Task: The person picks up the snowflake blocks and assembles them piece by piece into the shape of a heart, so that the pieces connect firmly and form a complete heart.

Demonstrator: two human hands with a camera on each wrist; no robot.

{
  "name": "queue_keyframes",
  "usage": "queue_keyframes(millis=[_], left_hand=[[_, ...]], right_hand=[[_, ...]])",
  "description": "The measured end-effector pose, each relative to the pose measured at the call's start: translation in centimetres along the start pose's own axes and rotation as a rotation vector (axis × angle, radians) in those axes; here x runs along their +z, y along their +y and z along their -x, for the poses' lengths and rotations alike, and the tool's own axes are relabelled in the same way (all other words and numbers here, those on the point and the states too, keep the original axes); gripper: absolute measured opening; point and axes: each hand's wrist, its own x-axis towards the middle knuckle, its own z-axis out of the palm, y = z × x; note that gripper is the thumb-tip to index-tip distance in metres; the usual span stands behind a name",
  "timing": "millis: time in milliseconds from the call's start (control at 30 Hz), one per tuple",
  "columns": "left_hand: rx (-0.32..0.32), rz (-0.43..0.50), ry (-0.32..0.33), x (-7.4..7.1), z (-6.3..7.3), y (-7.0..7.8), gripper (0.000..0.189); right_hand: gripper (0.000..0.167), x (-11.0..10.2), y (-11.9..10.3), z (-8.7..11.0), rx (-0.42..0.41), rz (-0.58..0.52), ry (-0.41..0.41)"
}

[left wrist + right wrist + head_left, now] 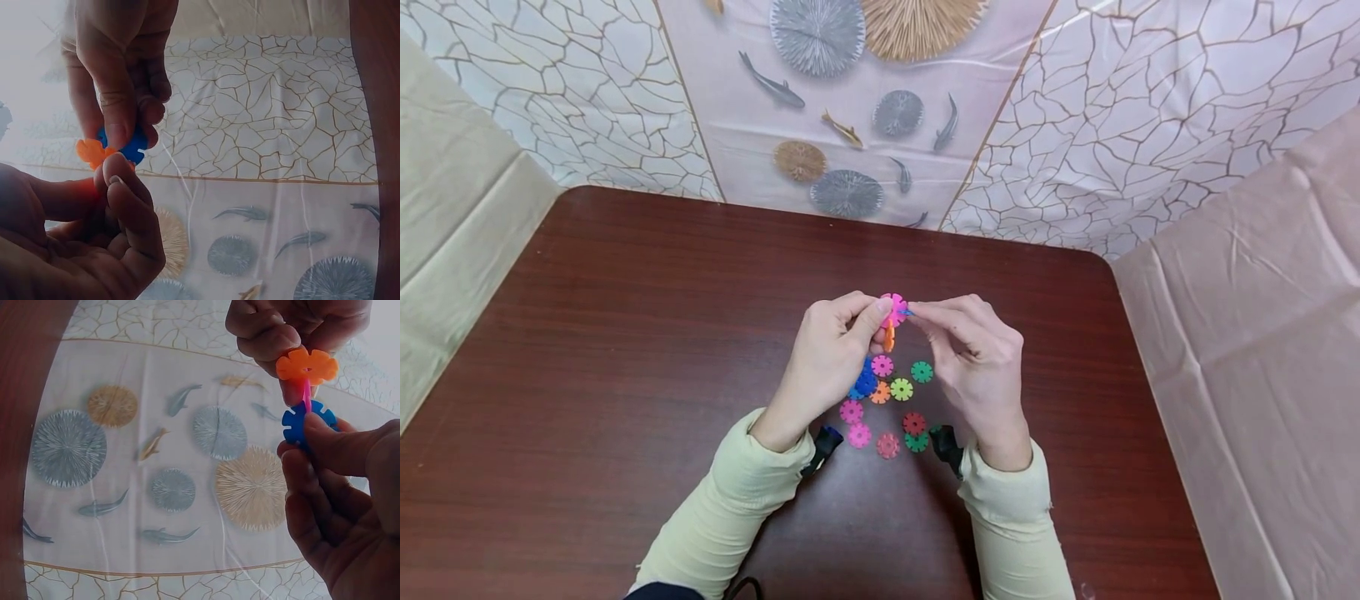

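Above the table, my left hand [831, 346] pinches a pink notched plastic disc [895, 307] between thumb and fingers. An orange notched disc [307, 364] is joined to the pink one, which shows edge-on in the right wrist view. My right hand [981, 354] pinches a blue notched disc [292, 425] by thumb and fingers. The blue disc meets the edge of the pink disc on the side away from the orange one. In the left wrist view fingers hide most of the pink disc.
Below the hands, several loose discs lie on the brown table [662, 333]: a blue cluster [866, 382], pink [852, 412], green [922, 372], yellow-green [902, 389], orange [880, 392] and red [913, 423] ones. Patterned cloth [917, 158] hangs behind the table's far edge.
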Motion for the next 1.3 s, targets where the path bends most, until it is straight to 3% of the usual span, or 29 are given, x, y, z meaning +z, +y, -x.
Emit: queue_keyframes(millis=[133, 267, 400, 500, 633, 733, 833, 933, 1067, 1300], left_hand=[[0.010, 0.057, 0.001, -0.1, -0.3, -0.2, 0.021], [-0.028, 0.083, 0.002, -0.5, -0.6, -0.5, 0.021], [-0.041, 0.168, -0.004, -0.7, -0.8, -0.5, 0.018], [0.008, 0.311, 0.029, -0.8, -0.9, -0.4, 0.016], [0.078, 0.485, 0.090, -0.9, -0.9, -0.4, 0.014], [0.091, 0.548, 0.104, -1.0, -0.9, -0.3, 0.013], [0.090, 0.565, 0.102, -1.1, -0.9, -0.3, 0.015], [0.086, 0.564, 0.109, -1.2, -0.8, -0.3, 0.015], [0.093, 0.578, 0.112, -1.3, -0.8, -0.2, 0.015], [0.105, 0.669, 0.117, -1.3, -1.0, -0.3, 0.011]], right_hand=[[0.022, -0.1, -0.9, -0.6, 0.038, -0.072, 0.027], [0.023, -0.3, -1.9, -1.3, 0.079, -0.122, 0.036], [0.026, -0.5, -1.0, -1.0, 0.148, -0.136, 0.013], [0.036, -0.7, 1.0, -0.3, 0.267, -0.094, -0.128], [0.047, -0.1, 3.8, 0.8, 0.473, 0.087, -0.490], [0.046, 1.1, 5.6, 1.4, 0.619, 0.184, -0.752], [0.049, 2.4, 6.8, 2.0, 0.711, 0.284, -0.918], [0.056, 3.5, 7.4, 2.5, 0.717, 0.392, -1.015], [0.064, 4.5, 7.8, 2.9, 0.712, 0.461, -1.087], [0.063, 5.1, 8.0, 3.2, 0.741, 0.473, -1.107]])
